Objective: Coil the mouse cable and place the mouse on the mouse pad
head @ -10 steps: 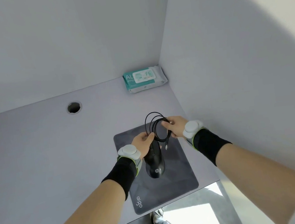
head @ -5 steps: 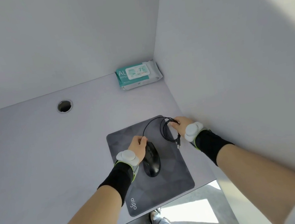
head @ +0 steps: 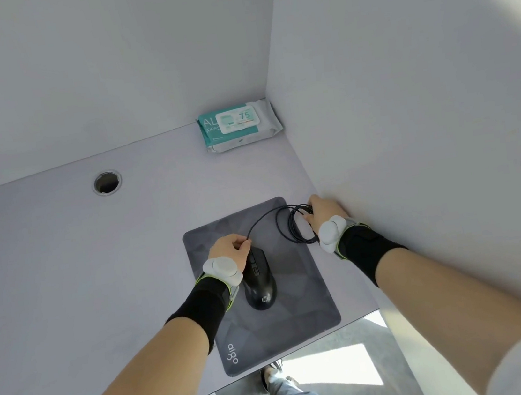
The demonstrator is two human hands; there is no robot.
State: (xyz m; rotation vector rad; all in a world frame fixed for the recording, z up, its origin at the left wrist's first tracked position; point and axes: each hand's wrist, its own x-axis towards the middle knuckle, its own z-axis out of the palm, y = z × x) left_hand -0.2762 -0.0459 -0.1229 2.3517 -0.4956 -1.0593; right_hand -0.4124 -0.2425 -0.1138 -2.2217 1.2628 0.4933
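A black mouse (head: pixel 260 284) lies on the dark grey mouse pad (head: pixel 305 308) near the desk's front edge. My left hand (head: pixel 230 247) rests at the mouse's front end, fingers pinching the cable where it leaves the mouse. The black cable (head: pixel 265 219) arcs right to a small coil (head: pixel 297 225) at the pad's right edge. My right hand (head: pixel 321 210) is closed on that coil, close to the right wall. Both wrists wear black bands with grey pods.
A pack of wet wipes (head: pixel 239 126) sits in the far right corner. A round cable hole (head: pixel 107 182) is in the desk at the back left. White walls close the back and right. Below the desk edge, shoes and floor show.
The mouse came down from the air onto the pad. My hands moved apart: the right carried the coil to the pad's right edge, the left stayed at the mouse's front.
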